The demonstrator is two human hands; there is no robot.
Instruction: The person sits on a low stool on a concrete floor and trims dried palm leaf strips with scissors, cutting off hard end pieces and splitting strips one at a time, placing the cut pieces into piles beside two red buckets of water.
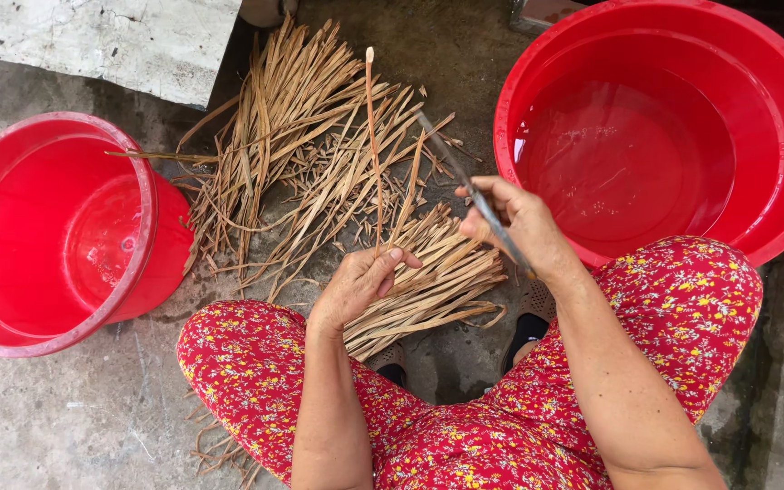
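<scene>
Your left hand [356,283] pinches a long thin dried brown strip [372,136], upright above the straw pile [319,154] between two red plastic basins; your right hand [519,222] grips a slim grey blade [465,177].

Soft, even daylight all over, no hard shadows anywhere. Pale sheen on the water in the big basin [628,163], and a faint gleam inside the bucket [93,236] well left of it. The blade [474,195] just left of the basin is smeared with motion blur. Basin rim bows at the frame edge. Ground below it stays crisp.
</scene>
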